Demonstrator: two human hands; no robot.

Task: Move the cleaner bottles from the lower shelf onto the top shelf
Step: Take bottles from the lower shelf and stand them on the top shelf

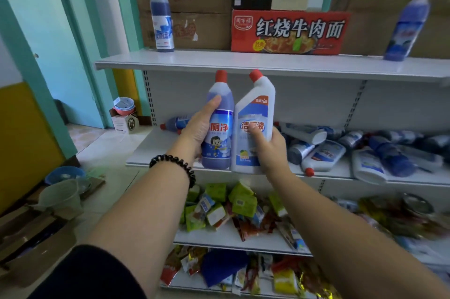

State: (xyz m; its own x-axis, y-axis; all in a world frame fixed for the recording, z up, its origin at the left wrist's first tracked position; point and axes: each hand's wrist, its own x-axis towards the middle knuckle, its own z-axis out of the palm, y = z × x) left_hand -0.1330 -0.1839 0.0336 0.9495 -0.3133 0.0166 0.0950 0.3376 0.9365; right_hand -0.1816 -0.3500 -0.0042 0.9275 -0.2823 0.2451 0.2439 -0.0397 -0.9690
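Observation:
My left hand (200,125) grips a blue cleaner bottle (220,133) with a red cap, held upright. Beside it my right hand (270,146) grips a white cleaner bottle (254,108) with an angled red-capped neck. Both bottles hang in front of the lower shelf (155,150), just below the edge of the top shelf (243,62). Two blue bottles stand on the top shelf, one at the left (162,18) and one at the right (407,26). Several more bottles (341,150) lie in a heap on the lower shelf to the right, and one (176,123) lies behind my left hand.
Cardboard boxes (194,6) and a red noodle carton (289,32) fill the back of the top shelf. Snack packets (231,206) crowd the shelves underneath. Buckets and boxes (60,191) sit on the floor at the left, by a turquoise door frame (24,55).

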